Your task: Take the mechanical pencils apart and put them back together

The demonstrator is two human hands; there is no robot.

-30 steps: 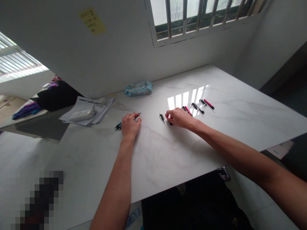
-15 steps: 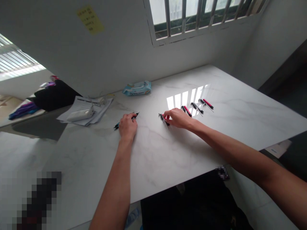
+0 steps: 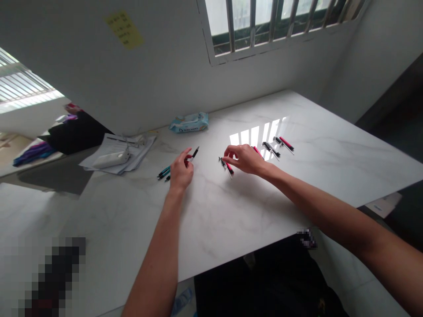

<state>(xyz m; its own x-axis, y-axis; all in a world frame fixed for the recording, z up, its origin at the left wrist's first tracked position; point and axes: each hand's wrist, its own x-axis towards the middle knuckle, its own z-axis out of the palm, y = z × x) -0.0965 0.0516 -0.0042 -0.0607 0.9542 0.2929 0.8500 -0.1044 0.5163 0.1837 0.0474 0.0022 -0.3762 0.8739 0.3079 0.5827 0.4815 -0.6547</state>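
My left hand pinches a red and black pen and holds it just above the white marble table. Two teal pens lie on the table just left of that hand. My right hand hovers with its fingers curved and apart over a red pen and a black pen part lying side by side; it holds nothing. To its right lie several more red and black pens in a row, in a patch of sunlight.
A blue wet-wipes pack lies near the wall. A stack of papers with a white device sits at the left. A barred window is above. The table's near edge runs from lower left to right.
My left hand lifted a red and black pen off the table and moved slightly right. My right hand let go of the red pen, which now lies on the table, and rose a little.
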